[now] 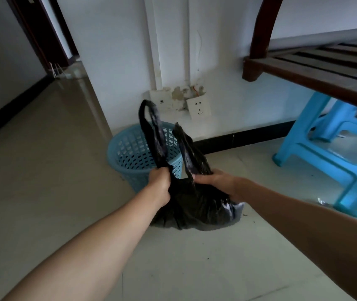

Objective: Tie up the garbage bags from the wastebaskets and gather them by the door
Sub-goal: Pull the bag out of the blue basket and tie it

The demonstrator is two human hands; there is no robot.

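A black garbage bag (195, 205) sat on the pale tiled floor (42, 181) directly beneath your two hands, its body bunched and wrinkled, with a small glint of something pale showing at its side below your right wrist. Your left hand (160, 181) was closed in a fist around the base of one long handle loop (151, 127), which stood up above your knuckles and arched away from you. Your right hand (214, 181) was curled over the base of the second handle (186, 146), gripping the gathered plastic; that handle rose just beside the first, shorter and more crumpled. The two handles stood apart above your hands, not knotted together. Just beyond your left hand, behind the bag and partly hidden by the raised handles, stood a light blue wastebasket (134, 153), upright, with rows of holes showing in its wall. Whether it touched the bag could not be told. Past the basket rose a white wall, with a wall socket (199, 108) above your right hand's line and a dark baseboard (249, 135) running along the floor. Well apart to the right of your right hand stood a bright blue plastic stool (316, 153) on the floor, and above it hung the edge of a dark wooden slatted bench (314, 68). Far off beyond your left hand, a dark-framed doorway (49, 40) opened at the end of the floor.
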